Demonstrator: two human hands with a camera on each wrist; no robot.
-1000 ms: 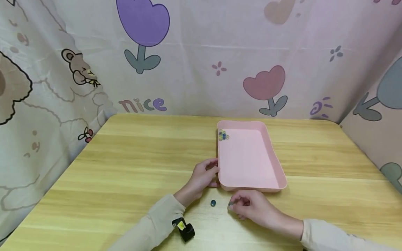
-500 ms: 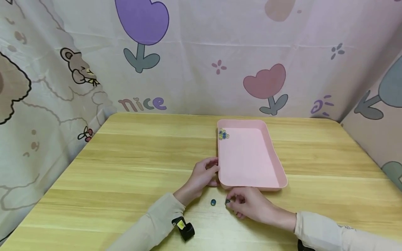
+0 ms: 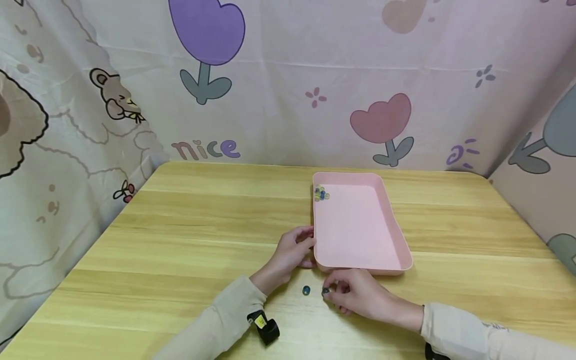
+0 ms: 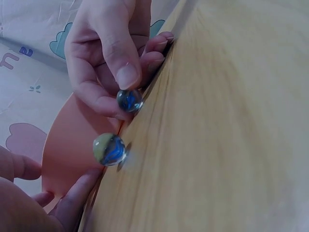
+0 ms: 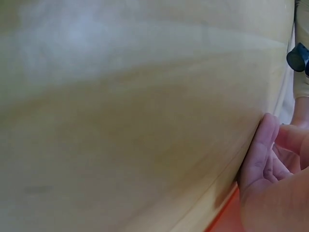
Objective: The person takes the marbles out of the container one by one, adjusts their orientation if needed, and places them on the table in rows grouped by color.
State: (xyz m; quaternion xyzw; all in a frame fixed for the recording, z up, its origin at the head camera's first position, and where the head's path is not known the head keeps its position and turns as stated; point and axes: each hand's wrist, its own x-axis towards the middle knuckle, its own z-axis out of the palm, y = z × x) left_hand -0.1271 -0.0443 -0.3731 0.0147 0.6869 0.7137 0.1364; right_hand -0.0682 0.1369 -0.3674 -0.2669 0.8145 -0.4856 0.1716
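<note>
My right hand (image 3: 360,295) pinches a dark glass marble (image 4: 129,100) between thumb and index finger, low over the table just in front of the tray. A second marble (image 4: 109,149), clear with a blue and yellowish swirl, lies on the wood to its left, between the two hands. My left hand (image 3: 290,252) rests its fingers against the outside of the left wall of the pink tray (image 3: 398,235), near its front corner. In the tray's far left corner sits a cluster of several yellow and blue marbles (image 3: 321,194). The right wrist view hides the held marble.
The wooden table (image 3: 202,225) carries the tray right of its middle. Printed curtains (image 3: 279,90) hang along the back and both sides. A black wrist camera (image 3: 265,327) sits on the left sleeve, close above the tabletop.
My right hand has shifted slightly left, bringing the pinched marble nearer the loose one, and then stayed there. The left hand and tray have not visibly moved.
</note>
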